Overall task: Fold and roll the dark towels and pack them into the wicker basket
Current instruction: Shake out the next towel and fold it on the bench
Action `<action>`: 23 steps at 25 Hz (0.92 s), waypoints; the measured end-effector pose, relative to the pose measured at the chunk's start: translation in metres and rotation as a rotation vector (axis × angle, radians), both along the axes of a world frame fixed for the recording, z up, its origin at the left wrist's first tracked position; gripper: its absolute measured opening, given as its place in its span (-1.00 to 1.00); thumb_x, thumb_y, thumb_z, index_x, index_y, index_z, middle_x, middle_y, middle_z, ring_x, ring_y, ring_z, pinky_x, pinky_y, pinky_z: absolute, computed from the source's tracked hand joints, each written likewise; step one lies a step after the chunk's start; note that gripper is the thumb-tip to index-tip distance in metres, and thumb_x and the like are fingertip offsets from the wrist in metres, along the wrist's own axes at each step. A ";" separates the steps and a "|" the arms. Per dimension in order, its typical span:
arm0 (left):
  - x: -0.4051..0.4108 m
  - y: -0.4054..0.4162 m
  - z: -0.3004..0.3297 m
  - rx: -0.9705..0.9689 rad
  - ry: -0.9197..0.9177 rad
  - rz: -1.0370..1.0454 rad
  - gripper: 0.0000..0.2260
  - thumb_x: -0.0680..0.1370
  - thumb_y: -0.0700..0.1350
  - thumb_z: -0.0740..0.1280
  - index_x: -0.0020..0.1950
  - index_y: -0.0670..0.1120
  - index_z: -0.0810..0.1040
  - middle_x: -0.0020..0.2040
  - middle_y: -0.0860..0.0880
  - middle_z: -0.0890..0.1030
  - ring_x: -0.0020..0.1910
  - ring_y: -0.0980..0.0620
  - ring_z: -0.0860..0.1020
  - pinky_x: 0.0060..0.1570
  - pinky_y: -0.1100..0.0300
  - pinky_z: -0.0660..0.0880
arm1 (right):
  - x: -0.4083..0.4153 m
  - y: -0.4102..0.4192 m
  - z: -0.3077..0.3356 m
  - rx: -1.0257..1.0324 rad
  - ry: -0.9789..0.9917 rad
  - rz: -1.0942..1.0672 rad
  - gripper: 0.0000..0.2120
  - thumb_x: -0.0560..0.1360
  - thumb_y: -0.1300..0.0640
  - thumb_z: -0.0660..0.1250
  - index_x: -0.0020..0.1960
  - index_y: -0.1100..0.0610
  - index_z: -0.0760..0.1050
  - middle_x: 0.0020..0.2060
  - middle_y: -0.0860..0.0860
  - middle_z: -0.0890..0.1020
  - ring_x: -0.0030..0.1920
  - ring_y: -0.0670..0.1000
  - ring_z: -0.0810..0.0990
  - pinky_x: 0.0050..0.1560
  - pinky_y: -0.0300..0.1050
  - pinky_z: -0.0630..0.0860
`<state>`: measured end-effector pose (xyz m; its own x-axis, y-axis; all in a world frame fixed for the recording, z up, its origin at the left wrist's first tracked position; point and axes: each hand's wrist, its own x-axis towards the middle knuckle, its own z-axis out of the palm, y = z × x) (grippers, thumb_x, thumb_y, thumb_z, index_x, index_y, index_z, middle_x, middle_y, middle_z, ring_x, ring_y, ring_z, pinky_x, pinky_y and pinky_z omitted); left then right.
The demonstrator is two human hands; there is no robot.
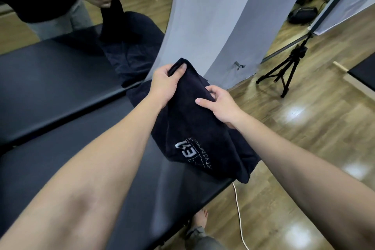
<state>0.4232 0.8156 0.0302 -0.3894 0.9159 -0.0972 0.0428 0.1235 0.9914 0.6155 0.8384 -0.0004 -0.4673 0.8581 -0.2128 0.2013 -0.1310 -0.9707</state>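
Your left hand [165, 84] pinches the top corner of the dark towel [194, 128], thumb pressed on the near face and fingers [172, 67] curled behind the cloth, so that corner stands highest, lifted above the black padded tabletop [60, 148]. Your right hand [220, 104] grips the towel's right edge a little lower, the thumb lying across the front and the fingers [211, 88] curled over a bunched fold of fabric. Between the two hands the cloth runs in a short slack span; below them it hangs toward you in loose folds, its lower end draping onto the tabletop's right edge and a little over it. The towel is navy to black, soft and thick-looking, with a pale embroidered logo [187, 151] and a line of lettering near its lower end, seen upside down and too skewed to read fully. More dark cloth [140, 91] lies heaped on the tabletop just beyond the left hand, against a mirror [60, 57] that reflects you holding the towel. A tripod [288, 67] stands on the wooden floor [304, 128] to the right, and a white cable [239, 215] trails beside the tabletop.
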 end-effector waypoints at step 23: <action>-0.109 -0.090 0.183 0.450 0.499 0.335 -0.51 0.61 0.16 0.30 -0.38 -0.01 0.16 -0.45 0.11 0.17 -0.41 0.13 0.16 -0.35 0.12 0.14 | -0.078 -0.092 0.106 0.518 -0.248 -0.183 -0.59 0.50 -0.23 0.41 -0.26 0.07 0.42 -0.42 -0.11 0.45 -0.37 -0.07 0.43 -0.27 -0.05 0.39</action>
